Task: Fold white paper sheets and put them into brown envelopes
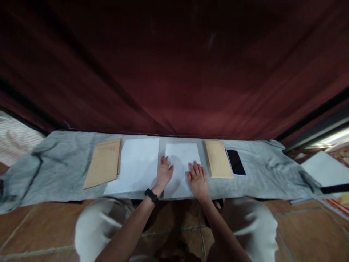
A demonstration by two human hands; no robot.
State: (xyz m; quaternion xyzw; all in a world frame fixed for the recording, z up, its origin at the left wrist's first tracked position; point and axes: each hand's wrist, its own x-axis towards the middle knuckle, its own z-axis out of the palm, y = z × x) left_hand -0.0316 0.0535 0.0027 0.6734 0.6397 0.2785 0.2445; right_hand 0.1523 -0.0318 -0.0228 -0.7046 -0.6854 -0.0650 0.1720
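Note:
In front of me a narrow white sheet of paper [181,153], perhaps folded, lies flat on the grey cloth. My right hand [198,180] rests palm down on its right edge, fingers spread. At its left edge is my left hand [165,171], with a dark band on the wrist; thumb and fingers are apart and nothing shows in them. Wider white paper [137,163] lies just left of that hand. Farther left are brown envelopes [103,165], stacked slightly askew. To the right of my right hand sits another brown envelope stack [219,160].
A phone [236,162] with a dark screen lies beside the right envelopes. The grey cloth [261,167] covers a long narrow surface, with a dark red hanging sheet [174,72] behind it. My knees are at the front edge, above a tiled floor [297,233].

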